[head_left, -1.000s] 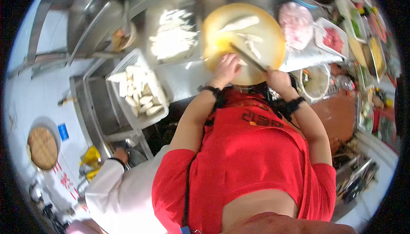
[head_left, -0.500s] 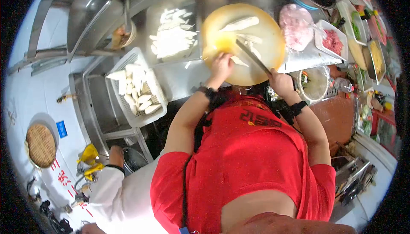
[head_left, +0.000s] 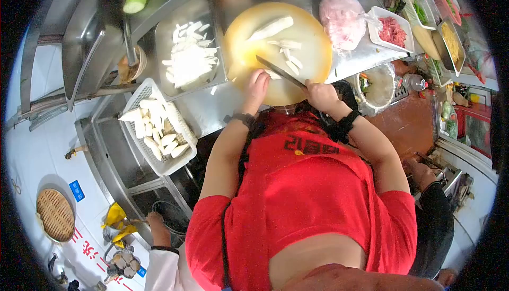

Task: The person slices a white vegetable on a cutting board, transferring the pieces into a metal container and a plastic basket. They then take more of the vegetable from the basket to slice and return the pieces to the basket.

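My right hand [head_left: 322, 98] is closed round the handle of a kitchen knife [head_left: 282, 72], its blade slanting up and left over the round cutting board [head_left: 313, 76]. My left hand [head_left: 256, 90] has its fingers bunched on a white vegetable piece [head_left: 272, 74] right beside the blade. Farther up the board lie a larger peeled white vegetable [head_left: 273, 28] and several cut slices [head_left: 289, 57]. A steel tray [head_left: 162, 35] left of the board holds a heap of white slices [head_left: 192, 57]. Peeled chunks [head_left: 154, 126] fill a white plastic basket [head_left: 184, 159] nearer me.
Right of the board are a bag of pinkish meat [head_left: 342, 20], a white tray of red meat [head_left: 392, 32] and a lined bin [head_left: 375, 92]. A sink [head_left: 124, 153] lies left. One person's hand [head_left: 158, 228] is low left; another person's black sleeve [head_left: 437, 216] is at right.
The view has shifted, so the board and trays sit farther left. My hands keep the same hold on the knife and vegetable. A black-sleeved arm has come into view at right.
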Motion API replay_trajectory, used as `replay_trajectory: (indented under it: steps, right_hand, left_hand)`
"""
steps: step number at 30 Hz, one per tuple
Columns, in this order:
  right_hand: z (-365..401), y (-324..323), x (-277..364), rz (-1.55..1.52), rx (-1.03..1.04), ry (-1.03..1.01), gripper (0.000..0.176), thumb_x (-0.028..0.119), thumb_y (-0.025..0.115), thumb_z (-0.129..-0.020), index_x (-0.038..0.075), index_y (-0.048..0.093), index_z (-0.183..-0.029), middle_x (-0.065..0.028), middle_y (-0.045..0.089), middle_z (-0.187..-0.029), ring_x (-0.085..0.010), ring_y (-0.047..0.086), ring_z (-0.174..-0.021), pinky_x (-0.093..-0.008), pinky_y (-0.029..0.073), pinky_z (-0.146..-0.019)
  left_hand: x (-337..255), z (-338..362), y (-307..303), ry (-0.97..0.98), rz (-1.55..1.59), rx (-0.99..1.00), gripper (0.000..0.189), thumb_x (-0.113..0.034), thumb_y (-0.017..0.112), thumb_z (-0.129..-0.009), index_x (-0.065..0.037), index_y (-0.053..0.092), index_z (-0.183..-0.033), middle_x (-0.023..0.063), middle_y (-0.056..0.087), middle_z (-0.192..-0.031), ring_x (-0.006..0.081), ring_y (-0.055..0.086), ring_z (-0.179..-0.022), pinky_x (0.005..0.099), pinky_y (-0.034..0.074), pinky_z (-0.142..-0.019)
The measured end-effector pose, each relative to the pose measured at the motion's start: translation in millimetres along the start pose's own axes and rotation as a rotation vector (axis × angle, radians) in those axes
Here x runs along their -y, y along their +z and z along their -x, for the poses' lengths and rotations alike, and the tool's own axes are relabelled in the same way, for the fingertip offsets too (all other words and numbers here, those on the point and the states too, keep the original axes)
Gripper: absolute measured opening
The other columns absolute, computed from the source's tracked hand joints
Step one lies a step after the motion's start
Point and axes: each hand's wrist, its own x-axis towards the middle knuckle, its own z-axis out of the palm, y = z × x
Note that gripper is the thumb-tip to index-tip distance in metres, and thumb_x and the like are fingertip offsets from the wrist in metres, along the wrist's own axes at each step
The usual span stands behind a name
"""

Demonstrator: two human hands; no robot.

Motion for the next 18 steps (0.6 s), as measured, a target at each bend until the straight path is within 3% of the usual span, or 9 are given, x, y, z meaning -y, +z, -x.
replay_trajectory:
  steps: [5, 8, 18]
  right_hand:
    - [7, -26, 9, 0.025, 0.078, 0.011, 0.024, 0.027, 0.048, -0.089, 0.003, 0.053, -0.089, -0.0173, 0.063, -0.068, -0.0322, 0.064, -0.062, -0.0423, 0.051, -0.054]
    - [1, -2, 9, 0.026, 0.053, 0.028, 0.026, 0.028, 0.046, -0.090, 0.003, 0.053, -0.091, -0.0168, 0.064, -0.068, -0.0318, 0.064, -0.062, -0.0420, 0.051, -0.054]
    - [3, -20, 16, -0.003, 0.082, 0.003, 0.024, 0.025, 0.047, -0.089, 0.002, 0.053, -0.094, -0.0154, 0.064, -0.070, -0.0306, 0.065, -0.064, -0.0415, 0.051, -0.058]
  left_hand:
    - [-8, -4, 1, 0.049, 0.031, 0.015, 0.008, -0.007, 0.065, -0.076, -0.006, 0.061, -0.083, 0.0077, 0.057, -0.094, 0.0276, 0.056, -0.085, 0.0360, 0.047, -0.073]
    - [-10, 1, 2, 0.055, 0.019, 0.013, 0.010, -0.008, 0.065, -0.076, -0.006, 0.061, -0.084, 0.0080, 0.057, -0.094, 0.0275, 0.056, -0.085, 0.0359, 0.047, -0.074]
    - [-12, -4, -3, 0.075, -0.001, 0.034, 0.010, -0.008, 0.065, -0.076, -0.005, 0.060, -0.085, 0.0080, 0.057, -0.093, 0.0275, 0.056, -0.084, 0.0355, 0.046, -0.073]
